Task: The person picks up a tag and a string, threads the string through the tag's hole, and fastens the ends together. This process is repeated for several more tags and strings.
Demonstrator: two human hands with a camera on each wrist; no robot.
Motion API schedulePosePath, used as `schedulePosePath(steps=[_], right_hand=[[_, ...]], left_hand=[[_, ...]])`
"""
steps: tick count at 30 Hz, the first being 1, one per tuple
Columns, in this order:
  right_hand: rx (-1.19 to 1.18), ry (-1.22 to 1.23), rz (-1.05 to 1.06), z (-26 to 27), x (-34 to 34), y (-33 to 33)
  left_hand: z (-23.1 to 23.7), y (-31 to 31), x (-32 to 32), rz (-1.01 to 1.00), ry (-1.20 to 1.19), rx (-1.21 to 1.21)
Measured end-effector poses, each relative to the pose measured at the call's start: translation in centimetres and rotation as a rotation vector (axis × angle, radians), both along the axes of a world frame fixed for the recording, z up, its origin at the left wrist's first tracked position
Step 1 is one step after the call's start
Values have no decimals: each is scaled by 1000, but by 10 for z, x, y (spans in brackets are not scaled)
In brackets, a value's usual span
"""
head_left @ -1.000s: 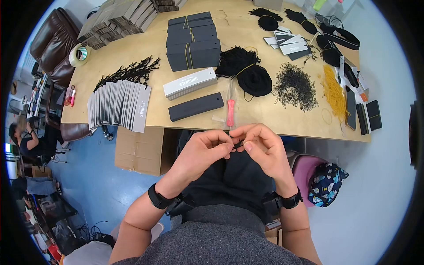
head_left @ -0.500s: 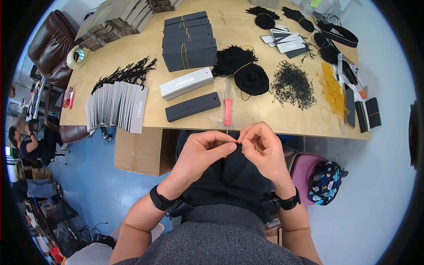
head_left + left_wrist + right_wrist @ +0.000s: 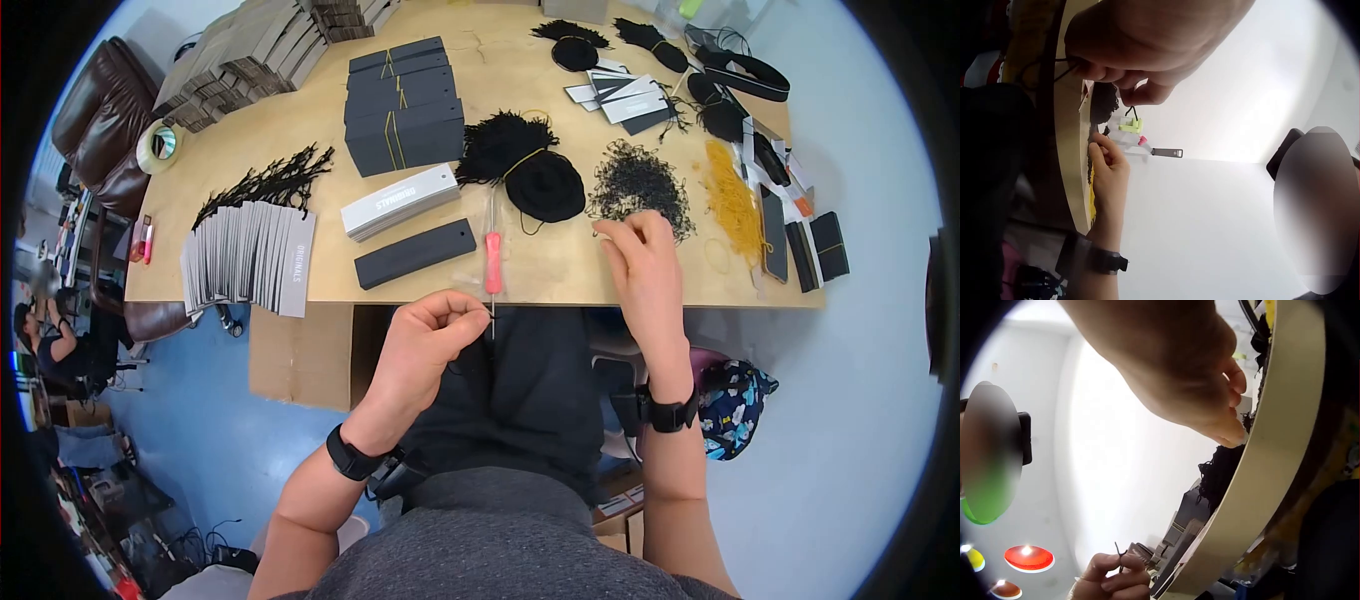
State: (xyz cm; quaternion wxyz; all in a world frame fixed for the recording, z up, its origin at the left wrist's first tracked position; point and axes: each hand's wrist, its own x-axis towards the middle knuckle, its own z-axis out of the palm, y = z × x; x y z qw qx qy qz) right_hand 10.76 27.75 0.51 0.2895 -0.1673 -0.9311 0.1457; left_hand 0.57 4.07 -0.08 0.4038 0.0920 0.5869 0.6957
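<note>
My left hand (image 3: pixel 435 335) is just off the table's front edge, its thumb and forefinger pinching a thin black cord (image 3: pixel 1120 555). In the left wrist view, a loop of that cord (image 3: pixel 1060 60) sticks out past the fingertips. Right beside these fingertips is the lower metal shaft of a pink-handled tool (image 3: pixel 493 262), which lies over the table edge. My right hand (image 3: pixel 648 275) reaches over the table, thumb and forefinger slightly parted. Its fingertips are at the near side of a pile of small black loops (image 3: pixel 640 180), with a tiny dark piece at the forefinger.
Fanned grey tags (image 3: pixel 245 260) with black cords lie at left. Banded dark card stacks (image 3: pixel 405 135), a white tag stack (image 3: pixel 400 203) and a dark block (image 3: pixel 415 254) fill the middle. A black cord bundle (image 3: pixel 545 185) lies behind the tool; yellow bands (image 3: pixel 735 205) are at right.
My right hand has left the left hand's fingertips and moved right and forward to the black pile. The left hand stays near the table edge, still pinching. The head view has shifted slightly.
</note>
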Motion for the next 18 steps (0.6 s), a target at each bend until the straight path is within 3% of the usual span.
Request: schedulePosePath(steps=[12,14,18], right_hand=[[217,-114,15,-15,-14,9],[116,57,105,-7,-15,1],[-168,-66,88,11,-6,-26]], left_hand=[[-3,-1,-1,56,16,234],[-6,-2,-2,51,29,249],[-12,-2,-4,91,-4,244]])
